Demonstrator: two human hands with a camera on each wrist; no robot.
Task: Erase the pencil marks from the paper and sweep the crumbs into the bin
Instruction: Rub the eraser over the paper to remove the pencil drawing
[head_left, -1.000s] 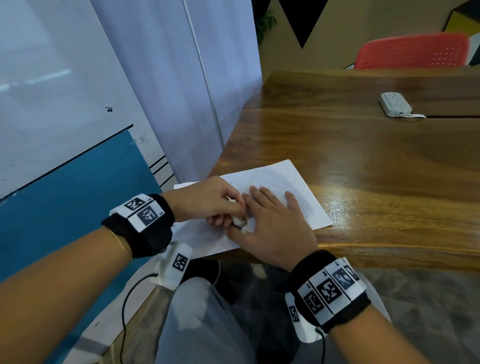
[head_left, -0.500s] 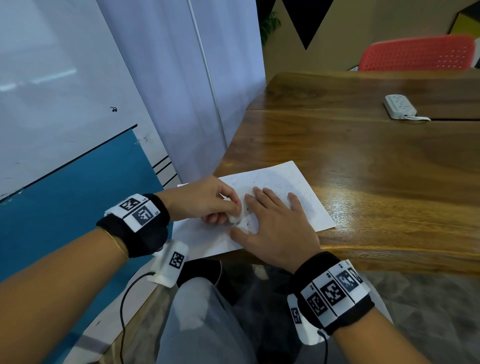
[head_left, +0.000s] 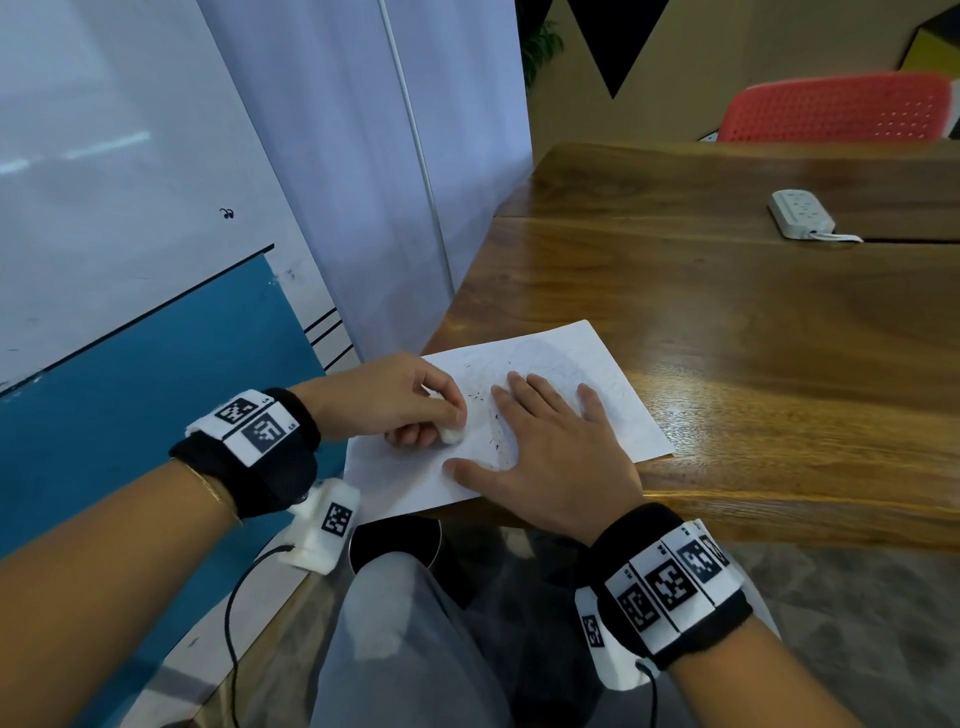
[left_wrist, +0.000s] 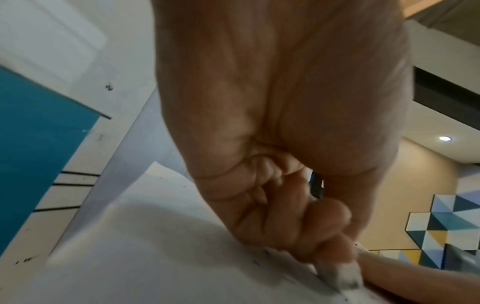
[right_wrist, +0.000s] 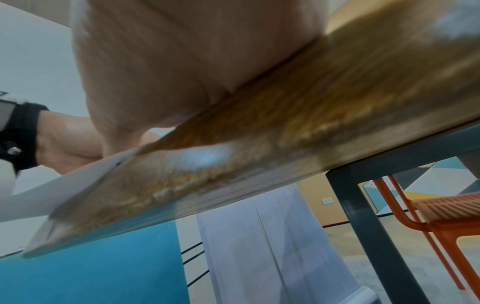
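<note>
- White sheet of paper (head_left: 613, 400) lies at the near left corner of the wooden desk (head_left: 753, 332), its near edge hanging a little past the desk's rim.
- Faint pencil marks (head_left: 540, 353) curve across the far part of the sheet; they are too pale to read.
- Dark eraser crumbs (head_left: 496, 441) are scattered on the paper between the two hands.
- Left hand (head_left: 384, 400) has its grip pinching a small white eraser (head_left: 451, 435), the thumb and curled fingers closed round it, with the eraser's tip down on the sheet.
- From the left wrist view the eraser (left_wrist: 340, 275) shows grey smudges at its end, pressed on the paper (left_wrist: 145, 257) below the curled fingers (left_wrist: 330, 211).
- Right hand (head_left: 550, 457) lies flat on the paper, grip spread, fingers straight and the thumb stretched out toward the eraser without touching it.
- From the right wrist view the right hand (right_wrist: 182, 67) is a blurred mass resting on the desk's edge (right_wrist: 259, 164), and the left hand (right_wrist: 64, 148) shows beyond it.
- Both wrists wear black bands with black-and-white coded tags.
- White power strip (head_left: 800, 213) sits far back on the desk, well apart from the paper.
- Red perforated chair (head_left: 841, 114) stands behind the desk's far side.
- Below the desk's near edge a dark round rim (head_left: 431, 540) shows beside the person's knee; I cannot tell whether it is the bin.
</note>
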